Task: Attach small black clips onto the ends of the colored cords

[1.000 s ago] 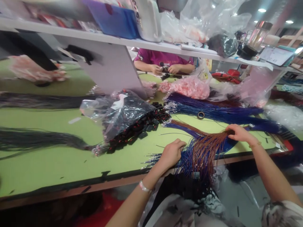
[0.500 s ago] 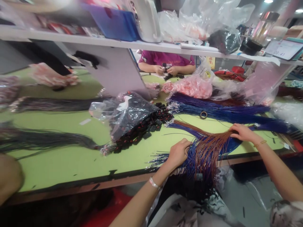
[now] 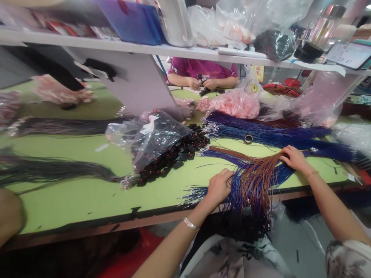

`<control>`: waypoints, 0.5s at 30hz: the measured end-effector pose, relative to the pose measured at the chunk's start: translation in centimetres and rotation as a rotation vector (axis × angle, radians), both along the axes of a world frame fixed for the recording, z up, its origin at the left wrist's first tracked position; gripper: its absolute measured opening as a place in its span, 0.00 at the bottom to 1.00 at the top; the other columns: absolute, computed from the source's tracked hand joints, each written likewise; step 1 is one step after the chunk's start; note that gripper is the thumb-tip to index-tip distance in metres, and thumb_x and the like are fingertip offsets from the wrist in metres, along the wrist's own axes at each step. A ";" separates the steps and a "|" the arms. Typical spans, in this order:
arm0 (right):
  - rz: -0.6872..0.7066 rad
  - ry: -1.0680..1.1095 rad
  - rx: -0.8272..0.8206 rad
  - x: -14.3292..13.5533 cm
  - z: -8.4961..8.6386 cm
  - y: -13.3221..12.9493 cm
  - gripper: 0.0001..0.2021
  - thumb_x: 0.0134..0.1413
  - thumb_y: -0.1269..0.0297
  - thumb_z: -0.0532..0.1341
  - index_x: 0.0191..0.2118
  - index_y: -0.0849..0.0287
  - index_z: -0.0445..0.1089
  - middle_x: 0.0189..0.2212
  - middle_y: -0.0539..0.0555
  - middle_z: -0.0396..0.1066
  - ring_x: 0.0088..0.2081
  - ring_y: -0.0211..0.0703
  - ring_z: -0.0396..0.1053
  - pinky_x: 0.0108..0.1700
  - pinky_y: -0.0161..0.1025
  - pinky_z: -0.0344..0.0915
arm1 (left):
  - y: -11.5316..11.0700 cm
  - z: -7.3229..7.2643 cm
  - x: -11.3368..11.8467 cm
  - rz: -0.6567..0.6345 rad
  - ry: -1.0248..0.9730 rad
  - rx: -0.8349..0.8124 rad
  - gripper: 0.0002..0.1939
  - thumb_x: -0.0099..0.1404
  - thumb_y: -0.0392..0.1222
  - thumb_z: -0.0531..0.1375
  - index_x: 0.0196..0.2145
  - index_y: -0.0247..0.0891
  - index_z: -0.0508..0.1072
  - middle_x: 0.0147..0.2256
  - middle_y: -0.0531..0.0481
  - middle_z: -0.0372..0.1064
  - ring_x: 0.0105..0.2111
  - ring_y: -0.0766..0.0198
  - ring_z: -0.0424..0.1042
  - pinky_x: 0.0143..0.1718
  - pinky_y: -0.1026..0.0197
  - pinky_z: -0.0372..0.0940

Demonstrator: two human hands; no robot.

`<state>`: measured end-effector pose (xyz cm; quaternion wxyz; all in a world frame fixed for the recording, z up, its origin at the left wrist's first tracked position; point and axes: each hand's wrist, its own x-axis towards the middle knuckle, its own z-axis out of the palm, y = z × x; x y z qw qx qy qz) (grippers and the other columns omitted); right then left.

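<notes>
Little has shifted since the earlier frame: my left grip (image 3: 219,187) sits slightly nearer my right grip (image 3: 293,158), while a blurred rounded shape (image 3: 10,214) has come in at the left edge. With my right I have thumb and fingers clamped on the gathered upper part of the brown wires (image 3: 256,179); my left is curled against the blue wires (image 3: 236,189), though I cannot tell whether its hidden fingertips are closed on them. Both colours lie mixed over the near edge of the desk (image 3: 162,199) and droop toward the dark cluster (image 3: 243,227) at my lap, with some silvery ends (image 3: 189,196) fanned out left of my wrist. As I judge it, I am at the step of drawing the strands apart and straightening them, and it is well short of finished, since brown still crosses blue between my hands. What the next move calls for is a steady right pinch and a light, combing pull from the left, keeping the tips level. Tugging hard could snag a crossed strand or drag the bunch off the edge. Behind, the tape roll (image 3: 248,143) and the longer blue bundle (image 3: 278,139) lie clear of my fingers.
</notes>
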<state>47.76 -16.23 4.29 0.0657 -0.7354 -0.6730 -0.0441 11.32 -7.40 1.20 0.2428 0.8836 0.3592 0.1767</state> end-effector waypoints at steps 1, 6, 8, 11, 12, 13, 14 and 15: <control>-0.013 0.007 0.021 -0.1 -0.2 -0.1 0.13 0.57 0.54 0.55 0.40 0.57 0.69 0.37 0.57 0.66 0.39 0.47 0.63 0.37 0.39 0.58 | -0.1 -0.1 0.0 0.010 -0.006 0.002 0.14 0.63 0.36 0.51 0.42 0.44 0.73 0.36 0.50 0.68 0.37 0.62 0.69 0.36 0.61 0.62; -0.062 0.019 0.116 -0.4 -1.0 -0.8 0.14 0.59 0.53 0.53 0.39 0.57 0.69 0.37 0.58 0.67 0.40 0.49 0.64 0.38 0.40 0.58 | -0.6 -0.2 -0.7 0.029 -0.071 0.012 0.15 0.65 0.35 0.48 0.44 0.40 0.70 0.39 0.47 0.68 0.39 0.62 0.68 0.39 0.61 0.63; -0.065 0.030 0.136 -0.3 -1.3 -1.0 0.14 0.59 0.53 0.53 0.39 0.57 0.69 0.37 0.58 0.67 0.40 0.49 0.64 0.38 0.40 0.59 | -0.7 -0.1 -1.6 0.023 -0.076 0.045 0.15 0.66 0.34 0.47 0.44 0.39 0.70 0.41 0.46 0.68 0.40 0.61 0.67 0.41 0.59 0.63; -0.071 0.042 0.164 0.1 -1.8 -1.1 0.15 0.58 0.53 0.54 0.40 0.57 0.70 0.37 0.58 0.67 0.40 0.49 0.65 0.38 0.41 0.60 | -0.5 0.0 -3.5 0.077 -0.014 0.140 0.15 0.66 0.35 0.47 0.42 0.38 0.71 0.42 0.44 0.69 0.42 0.58 0.66 0.44 0.55 0.62; -0.078 0.040 0.176 0.2 -1.9 -1.2 0.15 0.58 0.53 0.54 0.40 0.57 0.70 0.38 0.58 0.68 0.40 0.49 0.65 0.38 0.41 0.60 | -0.4 0.0 -4.3 0.106 0.006 0.165 0.15 0.66 0.36 0.47 0.42 0.38 0.72 0.43 0.44 0.69 0.42 0.57 0.65 0.45 0.54 0.61; -0.082 0.036 0.186 0.3 -2.0 -1.2 0.15 0.57 0.53 0.54 0.40 0.57 0.70 0.38 0.58 0.68 0.40 0.49 0.65 0.39 0.41 0.60 | -0.3 -0.1 -5.0 0.129 0.017 0.181 0.15 0.66 0.36 0.48 0.43 0.38 0.72 0.44 0.43 0.69 0.42 0.56 0.65 0.45 0.52 0.61; -0.087 0.031 0.196 0.3 -2.1 -1.2 0.15 0.57 0.53 0.54 0.41 0.57 0.70 0.38 0.58 0.68 0.40 0.49 0.66 0.39 0.42 0.61 | -0.2 -0.2 -5.7 0.141 0.019 0.187 0.15 0.67 0.37 0.48 0.43 0.38 0.72 0.44 0.43 0.69 0.43 0.56 0.65 0.45 0.52 0.61; -0.089 0.028 0.202 0.4 -2.2 -1.2 0.15 0.57 0.54 0.54 0.41 0.57 0.70 0.38 0.58 0.68 0.40 0.50 0.66 0.39 0.42 0.61 | -0.2 -0.3 -6.4 0.141 0.014 0.185 0.15 0.67 0.38 0.48 0.44 0.38 0.72 0.45 0.43 0.68 0.44 0.55 0.65 0.46 0.51 0.61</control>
